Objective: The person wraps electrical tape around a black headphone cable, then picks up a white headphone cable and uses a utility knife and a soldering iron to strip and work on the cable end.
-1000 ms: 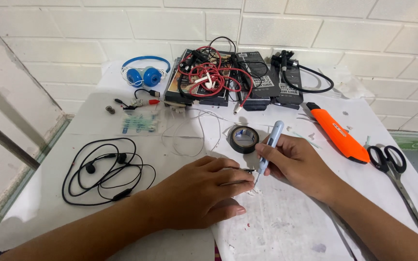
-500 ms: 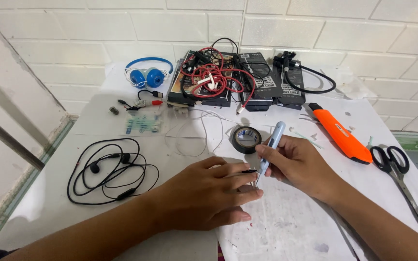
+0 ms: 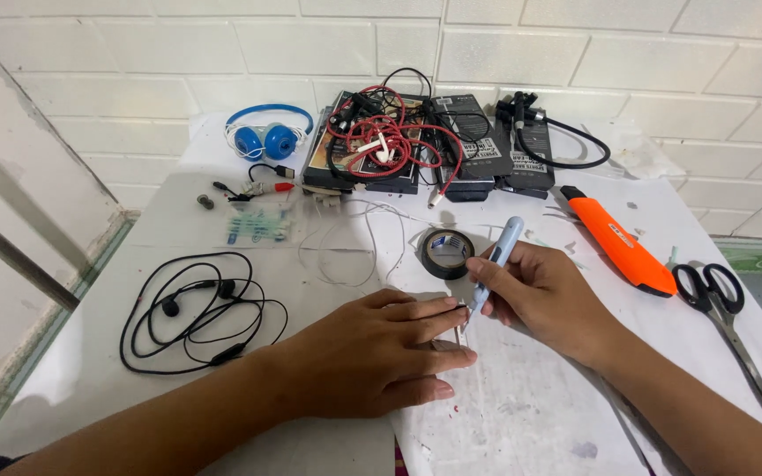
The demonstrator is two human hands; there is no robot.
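My right hand [image 3: 547, 295] grips a light blue pen-shaped tool [image 3: 496, 261], its tip pointing down toward the fingertips of my left hand. My left hand [image 3: 372, 357] lies palm down on the white table [image 3: 90, 353], its fingers pinching a small thin piece [image 3: 458, 324] that I cannot make out. A roll of black tape [image 3: 446, 252] lies just beyond both hands, close to the tool's upper end.
Black earphones [image 3: 197, 310] lie coiled at the left. Blue headphones [image 3: 264, 137], black boxes tangled with red and black cables [image 3: 403, 141], an orange cutter [image 3: 619, 243], black scissors [image 3: 721, 306] and thin white wires [image 3: 354, 247] surround the hands. A brick wall stands behind.
The view has shifted slightly. Both hands stay together at the same spot, with only small movements of the tool's tip.
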